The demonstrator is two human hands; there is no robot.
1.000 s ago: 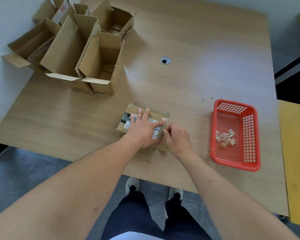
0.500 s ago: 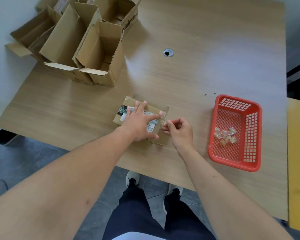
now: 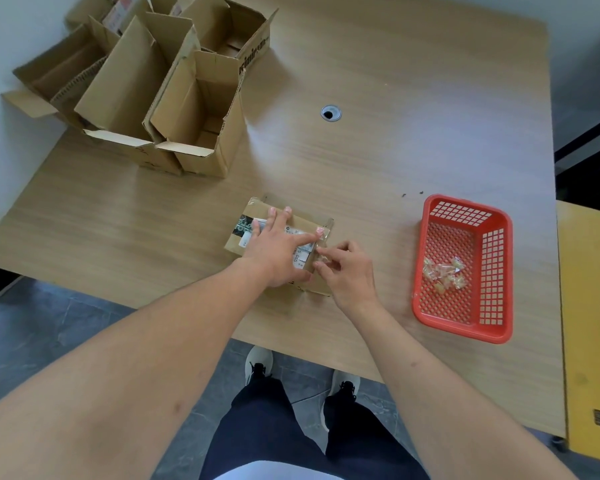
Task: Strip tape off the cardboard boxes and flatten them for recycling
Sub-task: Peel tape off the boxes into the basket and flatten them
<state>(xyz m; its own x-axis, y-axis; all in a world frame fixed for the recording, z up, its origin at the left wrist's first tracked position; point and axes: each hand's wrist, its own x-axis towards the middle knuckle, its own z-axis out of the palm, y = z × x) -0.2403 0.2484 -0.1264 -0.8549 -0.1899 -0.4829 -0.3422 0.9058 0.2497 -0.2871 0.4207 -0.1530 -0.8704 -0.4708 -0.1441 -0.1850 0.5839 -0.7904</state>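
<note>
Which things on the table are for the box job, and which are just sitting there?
For the job:
small box under the left hand
clear tape pinched by the right hand
open boxes
red basket holding tape scraps

Just there:
table hole
yellow thing

I count one small taped box (image 3: 278, 237) near me and a cluster of open boxes (image 3: 160, 95) at the far left, four as far as I can tell. One red basket (image 3: 465, 327) sits right, holding several tape scraps (image 3: 442, 275), too crumpled to count.
</note>
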